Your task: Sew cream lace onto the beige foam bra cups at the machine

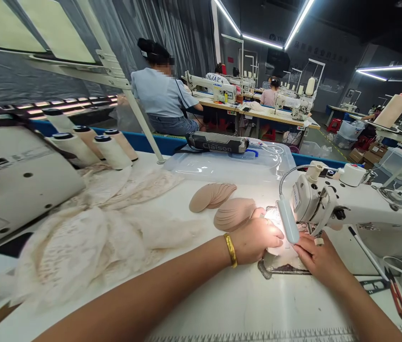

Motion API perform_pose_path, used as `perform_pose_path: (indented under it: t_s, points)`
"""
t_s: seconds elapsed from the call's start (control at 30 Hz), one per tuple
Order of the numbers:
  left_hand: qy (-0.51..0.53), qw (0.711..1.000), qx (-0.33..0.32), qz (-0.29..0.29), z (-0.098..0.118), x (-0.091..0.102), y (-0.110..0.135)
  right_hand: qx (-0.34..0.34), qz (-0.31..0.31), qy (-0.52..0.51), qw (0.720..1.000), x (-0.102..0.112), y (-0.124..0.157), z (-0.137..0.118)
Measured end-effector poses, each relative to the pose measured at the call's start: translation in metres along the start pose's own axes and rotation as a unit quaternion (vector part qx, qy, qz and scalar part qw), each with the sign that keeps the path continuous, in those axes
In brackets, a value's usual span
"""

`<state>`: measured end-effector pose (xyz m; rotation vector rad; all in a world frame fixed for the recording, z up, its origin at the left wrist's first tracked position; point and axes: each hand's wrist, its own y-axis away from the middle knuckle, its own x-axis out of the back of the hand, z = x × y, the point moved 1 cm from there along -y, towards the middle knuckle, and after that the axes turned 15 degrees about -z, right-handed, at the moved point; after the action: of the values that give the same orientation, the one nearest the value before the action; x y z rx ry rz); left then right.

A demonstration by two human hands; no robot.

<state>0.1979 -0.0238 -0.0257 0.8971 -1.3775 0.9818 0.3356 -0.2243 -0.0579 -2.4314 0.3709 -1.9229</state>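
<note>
Across the white counter [201, 304] it's seemingly mid-seam, left hand [254, 238] pinching pale fabric [278, 250], can't tell whether right hand [322, 260] grips, fanned bra cups [234, 214] apparently left.

On the desk [229, 301]: lace fabric [69, 247] at lower left of the frame, thread cones [113, 154] behind; two cup-pad stacks [234, 213] at centre; right of these, fabric piece [277, 249] at the sewing machine [368, 203]; thread snips [398, 298] at lower right.
</note>
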Motion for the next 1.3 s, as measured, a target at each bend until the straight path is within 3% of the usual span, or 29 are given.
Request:
perform_pose_path:
  t_s: [0.37, 0.53, 0.77, 1.3]
  points:
    - [0.016, 1.0, 0.0, -0.012, -0.005, -0.001, -0.002, 0.013, 0.008, 0.029, 0.999, 0.001, -0.001, 0.002]
    - [0.032, 0.999, 0.005, -0.014, -0.003, -0.001, -0.001, 0.029, 0.044, 0.028, 0.998, 0.007, 0.001, 0.001]
    - [0.038, 0.999, 0.015, -0.009, -0.003, -0.003, -0.002, -0.025, 0.064, -0.033, 0.997, 0.013, 0.003, -0.001]
    - [0.056, 0.998, 0.013, -0.016, 0.0, -0.003, 0.0, -0.036, 0.067, -0.061, 0.995, 0.013, 0.002, -0.002]
